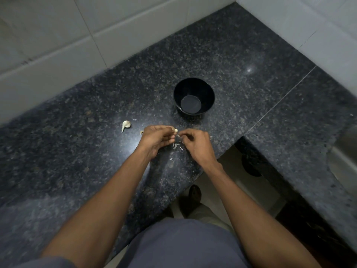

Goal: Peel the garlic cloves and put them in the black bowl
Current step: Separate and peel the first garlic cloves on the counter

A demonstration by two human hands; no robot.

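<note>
Head view, hands: your left hand [154, 139] pinches a clove [175, 130] at its fingertips. Your right hand [195, 145] has curled fingers and pinches a bit of skin right next to that clove. The two hands almost touch.

Head view, bowl: the bowl [194, 88] stands on the counter [77, 151], just past your hands. Nothing shows inside it.

Head view, done so far: a few skin bits [176, 147] lie on the counter under your hands. So the peeling has started, it seems, but no clove is in the bowl yet.

Head view, left to do: finish this clove and drop it in. A second clove [126, 125] with its skin on lies to the left of your left hand. Another small piece [141, 132] peeks out beside that hand; you cannot tell what it is.

Head view, edges: the counter edge is close on the near right, just by your right wrist. Skin bits could fall off there.

Head view, room: the way from your hands to the bowl is short and open. The wall [58, 35] is well behind the bowl.
</note>
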